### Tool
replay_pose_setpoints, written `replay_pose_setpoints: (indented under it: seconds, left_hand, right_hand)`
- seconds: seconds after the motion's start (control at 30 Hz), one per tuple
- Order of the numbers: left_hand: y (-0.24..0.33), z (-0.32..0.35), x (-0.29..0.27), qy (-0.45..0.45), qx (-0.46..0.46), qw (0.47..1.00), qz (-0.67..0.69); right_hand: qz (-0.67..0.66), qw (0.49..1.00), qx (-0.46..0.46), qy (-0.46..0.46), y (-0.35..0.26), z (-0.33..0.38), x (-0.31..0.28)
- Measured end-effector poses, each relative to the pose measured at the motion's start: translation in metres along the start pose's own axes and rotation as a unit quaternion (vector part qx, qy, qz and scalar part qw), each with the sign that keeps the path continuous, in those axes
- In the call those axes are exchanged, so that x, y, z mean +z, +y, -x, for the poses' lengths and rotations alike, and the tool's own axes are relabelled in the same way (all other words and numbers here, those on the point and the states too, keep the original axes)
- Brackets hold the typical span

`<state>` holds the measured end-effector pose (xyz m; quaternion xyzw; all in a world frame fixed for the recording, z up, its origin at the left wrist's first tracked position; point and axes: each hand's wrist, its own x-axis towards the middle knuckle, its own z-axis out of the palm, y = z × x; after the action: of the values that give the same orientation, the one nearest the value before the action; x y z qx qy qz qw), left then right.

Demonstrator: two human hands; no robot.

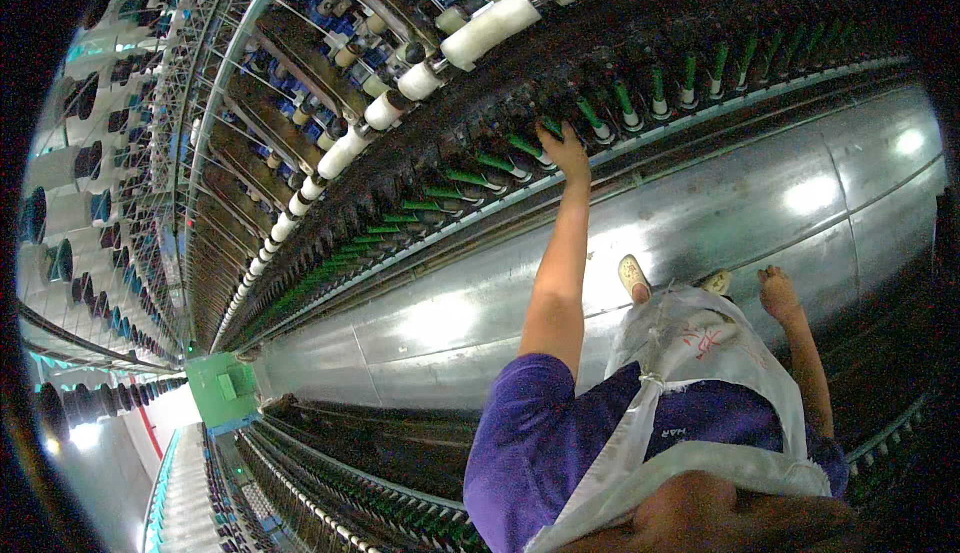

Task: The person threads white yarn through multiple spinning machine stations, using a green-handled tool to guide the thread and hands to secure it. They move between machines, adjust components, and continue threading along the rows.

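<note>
Left hand (565, 148) fingers closed on green spindle (553, 129), white bobbins (490, 28) above, right hand (777, 293) loosely curled, empty.

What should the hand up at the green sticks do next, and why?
Probably close its fingers around the green bobbin it touches. The left hand is stretched up to the row of green bobbins on the spinning frame, fingertips already there, while the right hand hangs empty.
</note>
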<state>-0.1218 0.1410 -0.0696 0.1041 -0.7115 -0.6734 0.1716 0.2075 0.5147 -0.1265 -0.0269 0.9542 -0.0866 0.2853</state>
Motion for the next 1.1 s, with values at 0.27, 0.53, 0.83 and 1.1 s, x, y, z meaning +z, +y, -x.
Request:
replay_pose_setpoints:
  seconds: [0.27, 0.53, 0.83, 1.1]
  left_hand:
    - [0.115, -0.02, -0.003, 0.034, 0.121, 0.992, -0.01]
    - [0.201, 0.033, -0.089, -0.044, -0.114, 0.933, 0.34]
    - [0.166, 0.037, -0.134, 0.035, -0.205, 0.903, 0.376]
    - [0.157, 0.052, -0.129, 0.103, -0.147, 0.925, 0.335]
  right_hand:
    - [0.014, 0.978, -0.132, 0.159, -0.09, -0.029, -0.016]
    - [-0.226, 0.938, -0.178, 0.194, -0.198, -0.069, -0.106]
    - [-0.599, 0.77, -0.199, 0.097, -0.319, -0.061, -0.187]
    - [-0.496, 0.808, -0.239, 0.211, -0.345, -0.068, -0.179]
